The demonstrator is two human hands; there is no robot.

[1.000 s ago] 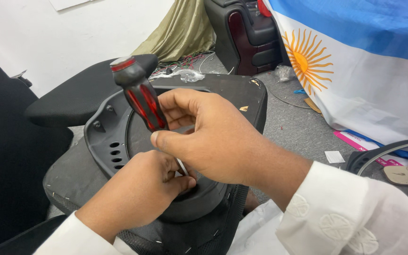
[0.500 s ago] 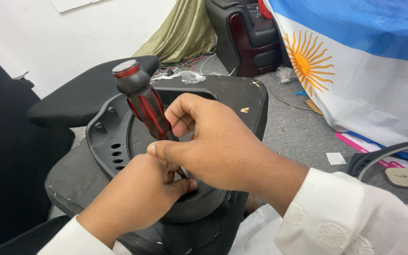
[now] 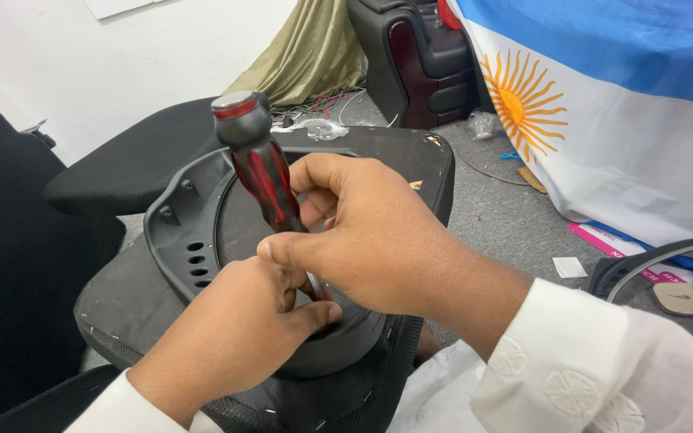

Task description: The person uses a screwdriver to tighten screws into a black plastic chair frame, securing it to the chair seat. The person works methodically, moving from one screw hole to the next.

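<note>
The right hand (image 3: 370, 232) is closed around the lower part of a screwdriver (image 3: 262, 172) with a red and black handle. The thumb and the first finger pinch the place where the handle ends, and the other fingers curl behind it. The handle rises above this grip, tilted a little to the left, and its round grey cap is free. The metal shaft shows only as a short bright piece just under the thumb; the tip is hidden between the two hands, so I cannot tell what it touches.

The left hand (image 3: 230, 337) lies directly below and in front of the grip, pressed against the right hand. Its fingers are bent, and its thumb reaches toward the shaft. Whether it holds the shaft or another small part I cannot tell, because the fingers cover that place.

Under both hands is a black plastic chair part (image 3: 182, 232) with a curved raised rim and small slots, to the left of the grip. It rests on an upturned black chair seat (image 3: 411, 160), whose far edge shows behind the hands. The near side of both is covered by the hands and by the white sleeves (image 3: 587, 369).

Far right of the grip hangs a blue and white flag with a yellow sun (image 3: 603, 104), cut off by the frame edge.
</note>
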